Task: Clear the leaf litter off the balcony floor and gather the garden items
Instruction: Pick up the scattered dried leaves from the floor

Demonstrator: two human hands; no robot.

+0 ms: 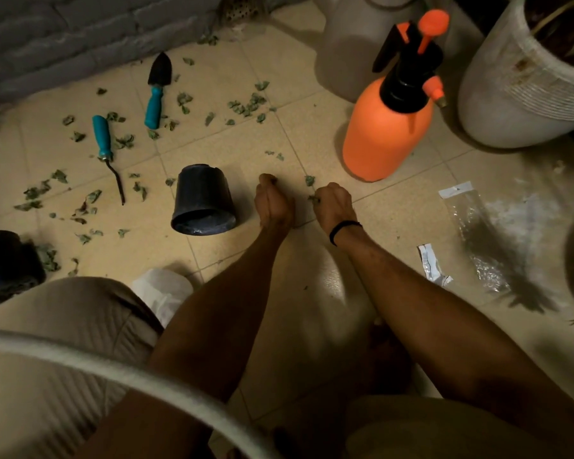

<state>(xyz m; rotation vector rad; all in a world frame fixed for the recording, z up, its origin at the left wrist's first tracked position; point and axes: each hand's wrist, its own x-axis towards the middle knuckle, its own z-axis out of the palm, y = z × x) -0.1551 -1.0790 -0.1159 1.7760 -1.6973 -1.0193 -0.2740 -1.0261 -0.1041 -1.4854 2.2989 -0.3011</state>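
matt orange plastic sprayer (386, 127), matt black plastic pot (202, 200), smooth glazed floor tiles (395, 210)

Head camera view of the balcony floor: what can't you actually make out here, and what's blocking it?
Head view:
Left hand: curled fingers hide whether it holds leaves.
Right hand: pinches a leaf scrap; any more is hidden in its palm.
Dark object at the left edge: cut off by the frame.
White planter: top cut off at the right corner.
Clear packet: print blurred, unreadable.
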